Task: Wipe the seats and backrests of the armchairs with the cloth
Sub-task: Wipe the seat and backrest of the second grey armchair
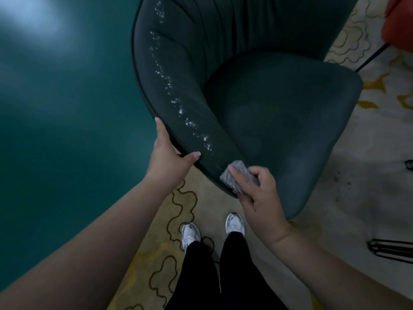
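A dark green armchair [279, 104] with a curved backrest fills the upper middle of the view. A trail of white specks [178, 104] runs along the inside of its left arm. My left hand [172, 157] grips the outer rim of that arm, thumb on top. My right hand [257, 193] holds a folded grey cloth [234, 177] and presses it against the near end of the arm, just below the last specks. The seat cushion lies to the right of the cloth.
A teal wall or floor surface [67, 130] spreads to the left. Below me is a cream rug with yellow and dark squiggles [178, 209], and my two white shoes. An orange chair [397, 25] shows at the top right; black metal legs [391, 249] at the right edge.
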`<state>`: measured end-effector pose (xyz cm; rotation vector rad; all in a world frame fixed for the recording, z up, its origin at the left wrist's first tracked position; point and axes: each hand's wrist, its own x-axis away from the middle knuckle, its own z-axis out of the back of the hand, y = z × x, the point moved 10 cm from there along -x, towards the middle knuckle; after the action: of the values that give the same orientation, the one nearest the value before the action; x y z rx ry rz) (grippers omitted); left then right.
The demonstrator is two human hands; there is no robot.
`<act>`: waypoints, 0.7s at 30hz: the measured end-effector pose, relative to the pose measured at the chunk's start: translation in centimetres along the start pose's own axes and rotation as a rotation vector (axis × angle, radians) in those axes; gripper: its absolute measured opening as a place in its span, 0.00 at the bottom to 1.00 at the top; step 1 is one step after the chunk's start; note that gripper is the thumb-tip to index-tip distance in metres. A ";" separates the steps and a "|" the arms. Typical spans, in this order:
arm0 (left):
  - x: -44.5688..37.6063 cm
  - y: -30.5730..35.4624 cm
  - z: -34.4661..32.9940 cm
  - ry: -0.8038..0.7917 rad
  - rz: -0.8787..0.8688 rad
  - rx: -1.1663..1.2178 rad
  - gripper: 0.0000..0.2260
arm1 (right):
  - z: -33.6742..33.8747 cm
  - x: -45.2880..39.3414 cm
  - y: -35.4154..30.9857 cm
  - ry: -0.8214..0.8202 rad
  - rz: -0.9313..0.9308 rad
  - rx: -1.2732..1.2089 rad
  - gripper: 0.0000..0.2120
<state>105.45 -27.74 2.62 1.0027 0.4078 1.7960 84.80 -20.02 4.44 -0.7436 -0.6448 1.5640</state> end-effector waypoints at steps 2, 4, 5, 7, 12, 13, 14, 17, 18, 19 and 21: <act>0.0 -0.1 0.0 0.006 0.003 0.003 0.52 | -0.6 -1.4 -0.9 0.009 0.023 0.018 0.28; -0.1 -0.2 0.0 0.011 0.002 0.008 0.50 | -1.7 -3.8 -1.5 -0.017 0.033 0.027 0.26; -0.2 -0.3 0.0 0.015 0.004 0.022 0.49 | -2.1 -4.6 -1.7 -0.038 0.038 0.022 0.27; -0.5 -0.4 0.1 0.013 0.017 0.078 0.48 | -2.0 -4.4 -1.5 -0.059 0.057 0.017 0.27; -0.9 -0.6 0.4 0.006 0.056 0.167 0.48 | -0.1 -0.5 -0.5 0.026 0.047 0.026 0.31; -0.9 -0.7 0.4 0.009 0.060 0.169 0.48 | -0.5 -1.3 -0.7 0.029 0.042 0.018 0.31; -1.0 -0.7 0.5 0.012 0.064 0.165 0.48 | -1.0 -2.4 -1.0 0.023 0.043 0.013 0.30; -1.0 -0.7 0.6 0.034 0.065 0.146 0.48 | -2.4 -5.7 -2.1 -0.035 0.078 0.023 0.27; -1.0 -0.6 0.7 0.039 0.068 0.151 0.48 | -2.6 -5.9 -2.1 -0.056 0.091 0.021 0.27; -1.1 -0.6 0.8 0.043 0.074 0.167 0.47 | -2.4 -5.5 -2.0 -0.069 0.101 0.022 0.28; -1.3 -0.6 1.2 0.055 0.088 0.216 0.46 | -1.6 -3.6 -1.6 -0.070 0.104 0.027 0.31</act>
<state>107.01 -28.86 2.35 1.1370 0.6110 1.8910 87.24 -23.40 4.98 -0.7142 -0.6439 1.6977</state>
